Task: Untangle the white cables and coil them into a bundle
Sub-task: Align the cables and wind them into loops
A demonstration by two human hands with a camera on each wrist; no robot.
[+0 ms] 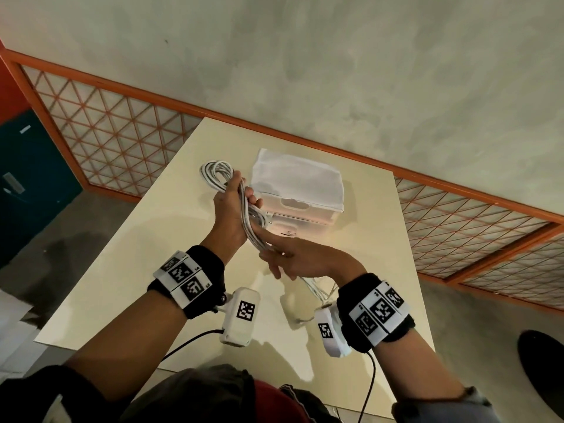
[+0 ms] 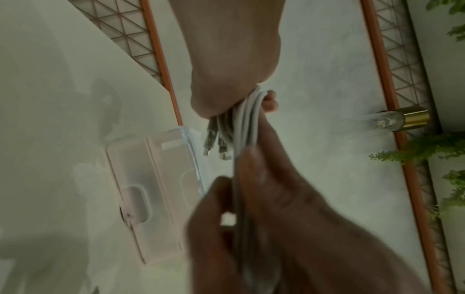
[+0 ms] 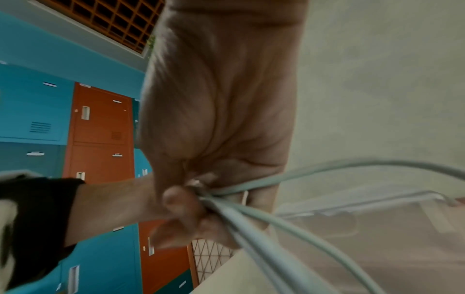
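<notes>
The white cables (image 1: 213,174) form a looped bundle held above the cream table (image 1: 128,270). My left hand (image 1: 230,203) grips the bundle around its middle, and the loop sticks out beyond it. My right hand (image 1: 287,256) pinches the lower strands just below, index finger stretched along them. In the left wrist view the left hand (image 2: 226,83) clamps the cables (image 2: 247,121), two metal plugs (image 2: 214,145) hang out beside them, and the right hand (image 2: 266,199) holds the strands from below. In the right wrist view the right hand (image 3: 221,119) meets the left hand (image 3: 181,204) where the cables (image 3: 271,226) fan out.
A translucent plastic box (image 1: 305,206) topped with a white cloth (image 1: 293,175) stands on the table just beyond the hands. Loose cable ends (image 1: 316,290) trail to the table under my right wrist. Orange lattice railing (image 1: 116,138) and blue lockers (image 1: 33,184) lie beyond the table's left side.
</notes>
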